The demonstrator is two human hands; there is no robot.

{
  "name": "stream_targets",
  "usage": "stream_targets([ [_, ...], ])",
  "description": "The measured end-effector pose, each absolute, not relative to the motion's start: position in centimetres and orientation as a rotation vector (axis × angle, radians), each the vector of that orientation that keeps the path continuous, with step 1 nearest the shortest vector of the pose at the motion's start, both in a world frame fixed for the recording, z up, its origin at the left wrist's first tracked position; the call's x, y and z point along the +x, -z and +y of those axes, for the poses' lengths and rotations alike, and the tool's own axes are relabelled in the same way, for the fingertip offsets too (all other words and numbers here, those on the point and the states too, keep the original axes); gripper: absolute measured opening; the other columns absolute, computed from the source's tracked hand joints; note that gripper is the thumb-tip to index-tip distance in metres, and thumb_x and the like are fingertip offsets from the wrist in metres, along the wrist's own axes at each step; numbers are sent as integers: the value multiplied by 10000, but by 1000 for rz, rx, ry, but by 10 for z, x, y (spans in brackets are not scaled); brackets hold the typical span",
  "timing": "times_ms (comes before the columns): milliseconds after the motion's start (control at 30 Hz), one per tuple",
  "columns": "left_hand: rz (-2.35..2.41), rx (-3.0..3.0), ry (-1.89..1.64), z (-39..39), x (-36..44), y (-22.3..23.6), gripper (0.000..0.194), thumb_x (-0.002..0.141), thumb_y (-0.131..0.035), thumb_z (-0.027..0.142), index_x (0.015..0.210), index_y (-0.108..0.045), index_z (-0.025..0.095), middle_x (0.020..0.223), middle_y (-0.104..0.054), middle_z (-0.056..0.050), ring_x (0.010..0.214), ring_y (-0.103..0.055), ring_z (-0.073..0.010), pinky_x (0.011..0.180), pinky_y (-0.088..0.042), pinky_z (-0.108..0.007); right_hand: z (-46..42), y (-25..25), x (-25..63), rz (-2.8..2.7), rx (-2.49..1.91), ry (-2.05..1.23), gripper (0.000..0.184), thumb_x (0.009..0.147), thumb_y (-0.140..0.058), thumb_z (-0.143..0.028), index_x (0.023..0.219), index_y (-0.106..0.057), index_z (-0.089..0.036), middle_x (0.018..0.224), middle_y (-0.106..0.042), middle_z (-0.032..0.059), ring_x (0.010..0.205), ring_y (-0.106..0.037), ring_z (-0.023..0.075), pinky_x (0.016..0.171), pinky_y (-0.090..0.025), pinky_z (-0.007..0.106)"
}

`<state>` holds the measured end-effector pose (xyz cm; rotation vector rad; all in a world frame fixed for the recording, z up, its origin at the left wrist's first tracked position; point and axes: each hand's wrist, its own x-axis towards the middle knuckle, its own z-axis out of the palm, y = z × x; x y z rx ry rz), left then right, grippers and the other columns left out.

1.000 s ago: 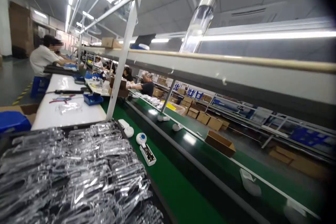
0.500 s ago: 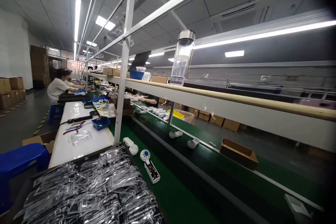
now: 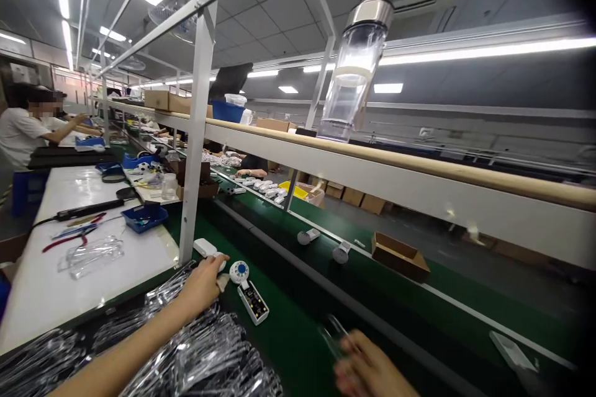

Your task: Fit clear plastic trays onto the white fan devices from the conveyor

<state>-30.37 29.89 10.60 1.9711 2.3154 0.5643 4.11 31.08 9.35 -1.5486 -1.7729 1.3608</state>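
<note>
My left hand (image 3: 202, 285) reaches over the pile of clear plastic parts (image 3: 200, 353), its fingers closed round the round head of a white handheld device (image 3: 203, 247). A pale cover is on one fingertip. Beside it on the green belt lies a second white device (image 3: 254, 303) with its circuit board exposed and a blue-centred round head (image 3: 239, 272). My right hand (image 3: 365, 365), smeared by motion, is at the lower middle above the belt. Between its fingers is a clear plastic part (image 3: 331, 338) with a thin looped outline.
A white post (image 3: 195, 136) rises close beyond my left hand. A shelf (image 3: 419, 177) carrying a clear bottle (image 3: 356, 74) spans the belt. Farther over lie white parts (image 3: 342, 252) and a cardboard tray (image 3: 400, 257). Pliers (image 3: 77, 239) and a blue tray (image 3: 144, 217) sit on the left table. Other people sit beyond.
Both hands have come into view. My left hand has reached the white device, and my right hand has appeared with a clear plastic part. The view has shifted, bringing the shelf and bottle closer.
</note>
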Motion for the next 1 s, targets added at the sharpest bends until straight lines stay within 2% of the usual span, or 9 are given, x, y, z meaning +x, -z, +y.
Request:
stream_targets([
  [100, 2404, 1935, -364, 364, -320, -87, 480, 805, -445, 124, 1284, -475, 141, 1161, -574, -182, 1082, -536, -330, 853, -430, -443, 354, -92, -37, -2032, -1524, -1007, 283, 883, -229, -48, 1027, -435, -179, 769, -612, 13, 637, -616, 136, 589, -443, 246],
  [167, 2466, 1899, -265, 390, -330, -70, 480, 817, -444, 129, 1296, -463, 145, 1157, -574, -185, 1081, -536, -336, 850, -418, -466, 372, -85, -85, -2156, -1480, -813, 255, 886, -322, -85, 1092, -462, -142, 936, -632, 96, 836, -623, 206, 734, -451, 317],
  [300, 2556, 1850, -120, 418, -348, -41, 438, 812, -462, 143, 1245, -518, 170, 1162, -573, -189, 1071, -543, -350, 861, -376, -510, 388, -56, -154, -2361, -1601, -533, 566, 848, -529, -159, 1369, -326, -71, 1285, -481, 228, 1188, -455, 339, 953, -370, 454],
  [433, 2609, 1814, -30, 436, -363, -24, 439, 793, -411, 117, 1204, -557, 167, 1150, -553, -247, 1014, -569, -396, 808, -373, -551, 402, -20, -192, -2534, -1648, -340, 697, 784, -666, -274, 1378, -349, -92, 1334, -435, 240, 1247, -377, 376, 1001, -332, 491],
  [533, 2659, 1794, -19, 443, -372, -15, 441, 799, -361, 114, 1198, -548, 138, 1158, -512, -273, 983, -576, -409, 758, -401, -533, 412, -4, -205, -2494, -1686, -335, 790, 709, -733, -210, 1382, -338, -90, 1253, -503, 236, 1175, -442, 384, 953, -376, 501],
  [700, 2671, 1739, -108, 442, -385, -23, 461, 793, -367, 132, 1236, -496, 120, 1103, -510, -248, 918, -604, -389, 709, -432, -440, 422, -8, -184, -2302, -1599, -789, 668, 731, -630, -57, 1349, -376, -47, 1251, -487, 255, 1198, -408, 394, 981, -310, 539],
  [800, 2578, 1760, -182, 442, -380, -57, 475, 811, -370, 243, 1268, -468, 162, 1133, -503, -211, 871, -613, -364, 708, -436, -438, 414, -22, -132, -2140, -1614, -1031, 557, 804, -561, -134, 1325, -385, -43, 1260, -511, 214, 1173, -476, 302, 994, -352, 441],
  [900, 2387, 1926, -235, 426, -346, -102, 504, 806, -363, 342, 1299, -428, 259, 1180, -475, -156, 827, -613, -304, 743, -432, -431, 378, -45, -51, -1673, -1584, -1402, 400, 900, -423, -289, 1252, -423, -98, 1125, -604, 146, 951, -615, 211, 779, -511, 349],
  [1000, 2049, 2270, -380, 374, -276, -134, 509, 763, -429, 346, 1270, -463, 316, 1096, -521, -88, 741, -590, -253, 772, -423, -421, 308, -82, 40, -823, -1317, -1706, 448, 798, -599, -403, 1100, -495, -89, 897, -656, 120, 725, -619, 180, 599, -510, 298],
])
